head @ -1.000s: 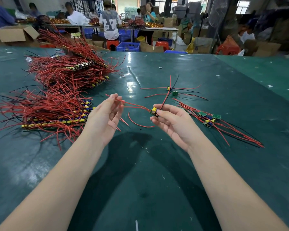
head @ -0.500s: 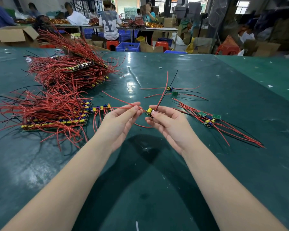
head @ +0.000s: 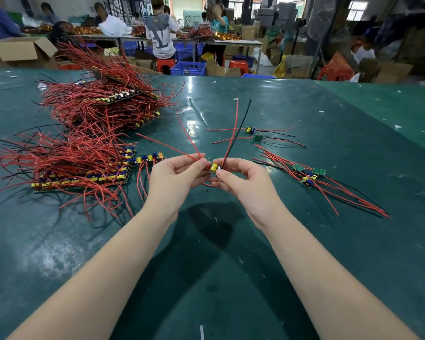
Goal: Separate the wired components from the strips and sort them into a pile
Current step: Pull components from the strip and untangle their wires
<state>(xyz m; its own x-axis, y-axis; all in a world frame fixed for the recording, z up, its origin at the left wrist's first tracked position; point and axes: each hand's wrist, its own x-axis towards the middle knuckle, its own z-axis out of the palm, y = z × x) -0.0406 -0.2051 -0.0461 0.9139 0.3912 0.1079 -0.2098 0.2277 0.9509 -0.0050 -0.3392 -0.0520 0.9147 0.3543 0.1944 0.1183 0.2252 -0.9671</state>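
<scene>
1. Just above the counter [head: 219, 253], nearest the viewer, the two hands meet over one wired component [head: 214, 167]. The left hand [head: 176, 176] pinches its red leads and what looks like the end of the strip [head: 149, 158]; the right hand [head: 243, 179] pinches the component itself at the yellow capacitor, fingers curled round it. Whether the piece is fully free of the strip I cannot tell.

2. Risk at the component: if the break comes from pulling the leads and not from bending the board joint, a solder point may tear and a wire come off. The red wire [head: 234, 128] and black wire [head: 239, 126] stand up from the component and could snag the fingers.

3. Left of the component, the strip trails back into the stack of strips [head: 81, 168]. A sharp tug could drag that stack forward or tangle its loose red wires with the one in hand.

4. Right of the component lies the pile [head: 307, 176] of separated pieces. A careless toss could land short, or knot its long wires with the new leads.

5. Beyond the component, two loose pieces [head: 253, 133] lie apart from the pile; they may be missed in sorting.

6. Farther left behind it, the tall heap [head: 103, 104] leans and could slide.
</scene>
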